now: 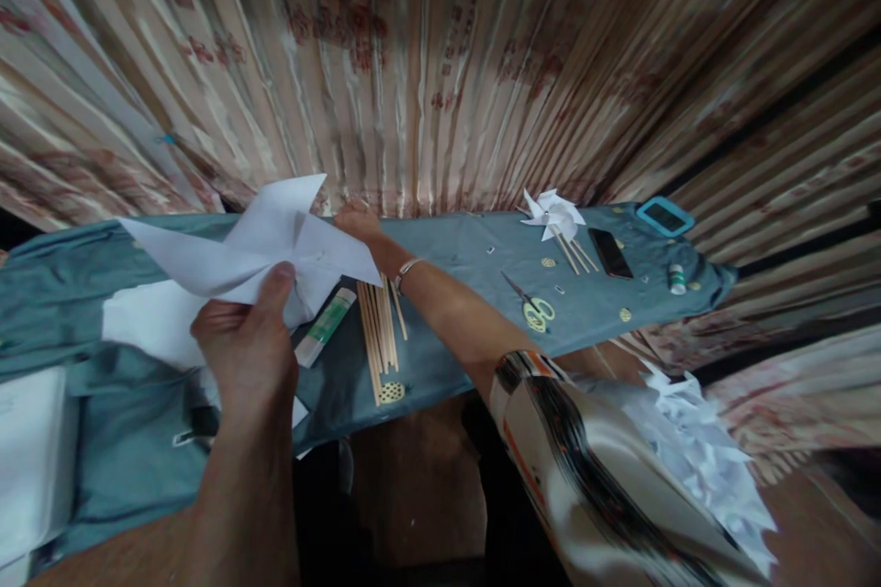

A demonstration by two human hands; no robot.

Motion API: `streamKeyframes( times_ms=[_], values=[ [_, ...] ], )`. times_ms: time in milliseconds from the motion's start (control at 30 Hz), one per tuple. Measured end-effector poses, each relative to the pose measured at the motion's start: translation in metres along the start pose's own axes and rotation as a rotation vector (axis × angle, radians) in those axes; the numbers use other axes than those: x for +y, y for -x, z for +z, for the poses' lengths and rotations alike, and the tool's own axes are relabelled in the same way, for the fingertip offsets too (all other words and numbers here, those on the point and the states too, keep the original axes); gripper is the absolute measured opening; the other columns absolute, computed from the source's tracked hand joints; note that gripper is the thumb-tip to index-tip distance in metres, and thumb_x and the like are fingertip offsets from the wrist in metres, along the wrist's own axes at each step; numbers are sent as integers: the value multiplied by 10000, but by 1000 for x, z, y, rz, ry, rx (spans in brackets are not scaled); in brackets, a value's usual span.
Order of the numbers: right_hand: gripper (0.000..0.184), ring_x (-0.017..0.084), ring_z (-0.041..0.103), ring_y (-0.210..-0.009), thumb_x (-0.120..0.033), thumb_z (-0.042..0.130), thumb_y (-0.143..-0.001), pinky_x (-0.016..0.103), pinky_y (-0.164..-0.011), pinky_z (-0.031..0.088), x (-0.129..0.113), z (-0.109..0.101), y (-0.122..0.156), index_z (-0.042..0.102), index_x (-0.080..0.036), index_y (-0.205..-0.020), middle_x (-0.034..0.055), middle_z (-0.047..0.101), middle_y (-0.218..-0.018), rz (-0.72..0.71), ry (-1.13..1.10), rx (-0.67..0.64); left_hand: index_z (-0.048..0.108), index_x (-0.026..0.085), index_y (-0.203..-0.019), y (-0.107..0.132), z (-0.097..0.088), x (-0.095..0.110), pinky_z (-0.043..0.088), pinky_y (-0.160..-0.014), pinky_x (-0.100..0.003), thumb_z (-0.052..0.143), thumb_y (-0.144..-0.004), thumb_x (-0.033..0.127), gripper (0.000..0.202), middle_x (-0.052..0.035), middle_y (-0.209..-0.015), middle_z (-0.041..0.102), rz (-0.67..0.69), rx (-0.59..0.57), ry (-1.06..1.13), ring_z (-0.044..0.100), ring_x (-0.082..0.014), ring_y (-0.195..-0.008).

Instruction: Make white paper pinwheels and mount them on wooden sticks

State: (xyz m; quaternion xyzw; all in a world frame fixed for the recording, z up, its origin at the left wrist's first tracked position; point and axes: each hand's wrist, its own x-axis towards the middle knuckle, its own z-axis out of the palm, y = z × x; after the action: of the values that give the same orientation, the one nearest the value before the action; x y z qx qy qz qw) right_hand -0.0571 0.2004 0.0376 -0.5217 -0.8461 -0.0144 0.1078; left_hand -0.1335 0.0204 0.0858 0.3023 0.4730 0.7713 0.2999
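My left hand (244, 339) is closed on a large white paper pinwheel (265, 243), thumb on its front near the centre. My right hand (358, 222) reaches behind the pinwheel's right blade; its fingers are mostly hidden by the paper. A bracelet sits on that wrist. Below the pinwheel lie a bundle of thin wooden sticks (378, 330) and a green-and-white glue tube (325, 327) on the teal cloth (454, 248).
Further right on the cloth are a small finished pinwheel on sticks (552, 215), yellow-handled scissors (533, 307), a dark phone (609, 252), a teal-framed device (664, 216) and a small spool (677, 279). White paper sheets (148, 321) lie left. Crumpled paper scraps (702, 449) pile lower right. A curtain hangs behind.
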Motion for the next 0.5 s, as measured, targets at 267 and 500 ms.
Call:
streamKeyframes(
  times_ms=[267, 500],
  values=[
    [196, 266, 374, -1394, -190, 540, -923, 415, -1104, 375, 10, 4, 17, 719, -136, -983, 130, 535, -1424, 25, -176, 60, 742, 174, -811, -1, 4, -5, 571, -889, -364, 775, -704, 288, 160, -23, -835, 757, -21, -16, -20, 710, -193, -848],
    [274, 206, 596, -1171, -146, 461, -900, 307, -968, 463, 23, -1, 33, 722, -136, -819, 103, 695, -1147, 196, -459, 160, 729, 179, -793, -7, -6, -9, 577, -834, -333, 785, -679, 353, 215, -18, -823, 745, -31, 19, -75, 705, -200, -850]
  ],
)
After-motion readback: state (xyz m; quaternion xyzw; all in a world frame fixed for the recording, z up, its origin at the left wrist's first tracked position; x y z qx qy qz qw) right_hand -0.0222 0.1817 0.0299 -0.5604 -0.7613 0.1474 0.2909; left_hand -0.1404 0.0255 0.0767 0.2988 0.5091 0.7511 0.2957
